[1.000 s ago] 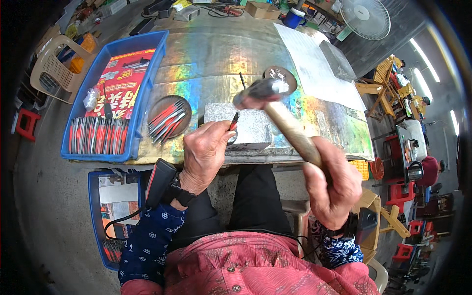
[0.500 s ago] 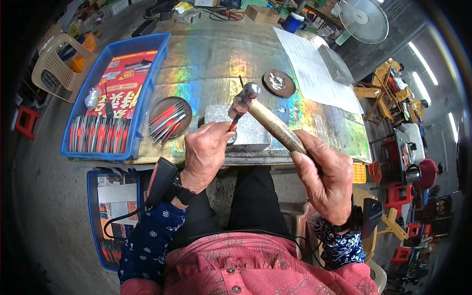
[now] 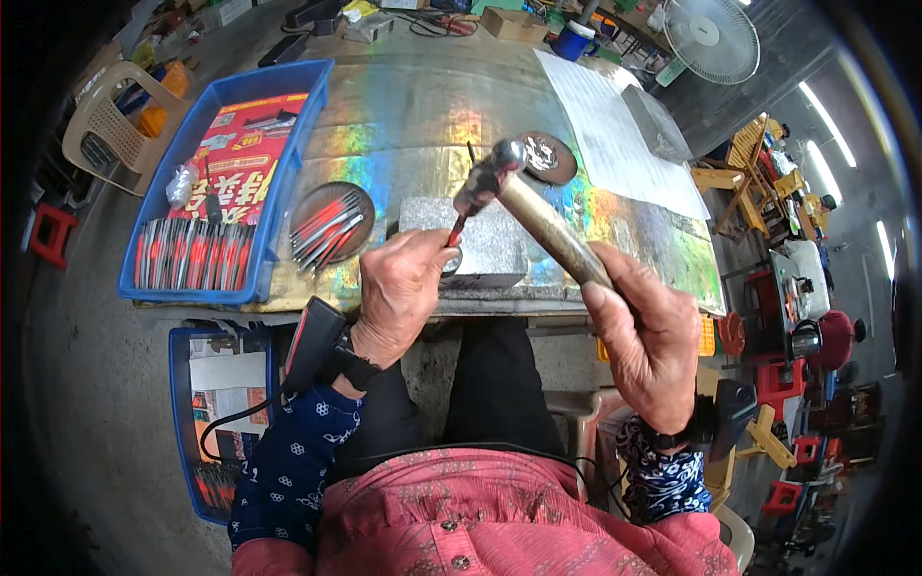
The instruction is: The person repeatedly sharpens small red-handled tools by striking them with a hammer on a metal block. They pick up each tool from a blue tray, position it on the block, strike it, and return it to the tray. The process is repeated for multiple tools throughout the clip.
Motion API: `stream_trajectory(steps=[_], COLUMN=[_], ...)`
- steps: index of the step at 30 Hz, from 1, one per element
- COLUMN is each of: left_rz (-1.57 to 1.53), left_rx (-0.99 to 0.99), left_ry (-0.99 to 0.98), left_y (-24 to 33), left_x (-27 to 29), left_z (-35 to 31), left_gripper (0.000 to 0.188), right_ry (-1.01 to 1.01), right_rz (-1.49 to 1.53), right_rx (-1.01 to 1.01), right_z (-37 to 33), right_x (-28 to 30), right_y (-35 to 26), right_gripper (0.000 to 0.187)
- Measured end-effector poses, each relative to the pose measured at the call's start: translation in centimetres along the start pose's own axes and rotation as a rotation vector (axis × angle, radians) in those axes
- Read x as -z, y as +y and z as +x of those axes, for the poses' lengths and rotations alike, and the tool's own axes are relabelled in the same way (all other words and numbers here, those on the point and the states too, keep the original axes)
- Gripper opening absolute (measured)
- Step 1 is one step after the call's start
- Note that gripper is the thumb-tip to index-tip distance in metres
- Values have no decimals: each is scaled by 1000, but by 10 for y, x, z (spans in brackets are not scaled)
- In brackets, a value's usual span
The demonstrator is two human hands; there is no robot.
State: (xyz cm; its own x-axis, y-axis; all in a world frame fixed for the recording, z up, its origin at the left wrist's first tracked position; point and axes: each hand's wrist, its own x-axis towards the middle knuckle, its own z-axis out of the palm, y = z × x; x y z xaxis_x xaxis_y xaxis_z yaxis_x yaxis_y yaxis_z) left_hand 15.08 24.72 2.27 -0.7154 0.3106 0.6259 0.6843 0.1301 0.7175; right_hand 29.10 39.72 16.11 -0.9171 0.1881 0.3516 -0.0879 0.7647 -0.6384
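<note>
My right hand [image 3: 648, 336] is closed around the wooden handle of a ball-peen hammer [image 3: 549, 226], whose head is up over a grey metal block [image 3: 492, 245]. In my left hand [image 3: 399, 293], a slim red-and-dark piece [image 3: 455, 233] is pinched upright over the block's left part. The hammer head overlaps this piece in view; whether they touch I cannot tell. To the left of the block, a round dark dish [image 3: 363, 233] carries several slim red-and-silver pieces [image 3: 327, 228]. A small round metal part [image 3: 450, 262] shows beside my left fingertips, partly hidden.
A blue tray [image 3: 317, 106] on the table's left holds a red printed sheet and a row of slim pieces. Another dark dish [image 3: 567, 163] with white bits sits behind the hammer. White sheeting [image 3: 615, 134] covers the far right. A second blue tray [image 3: 182, 413] is below the table.
The hammer and my right hand have shifted slightly right, and the hammer head has risen a little. My left hand stays almost in place with the slim piece.
</note>
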Motion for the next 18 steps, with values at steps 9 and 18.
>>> stream_trajectory(steps=[9, 18], left_rz=[-103, 399], left_rx=[92, 59], left_ry=[-10, -36], left_y=[6, -31], left_x=[8, 84], left_z=[0, -5], left_gripper=[16, 29], right_ry=[129, 244], right_rz=[-91, -375], right_rx=[44, 124], right_z=[-6, -21], right_x=[-22, -67], right_y=[34, 86], right_gripper=[25, 35])
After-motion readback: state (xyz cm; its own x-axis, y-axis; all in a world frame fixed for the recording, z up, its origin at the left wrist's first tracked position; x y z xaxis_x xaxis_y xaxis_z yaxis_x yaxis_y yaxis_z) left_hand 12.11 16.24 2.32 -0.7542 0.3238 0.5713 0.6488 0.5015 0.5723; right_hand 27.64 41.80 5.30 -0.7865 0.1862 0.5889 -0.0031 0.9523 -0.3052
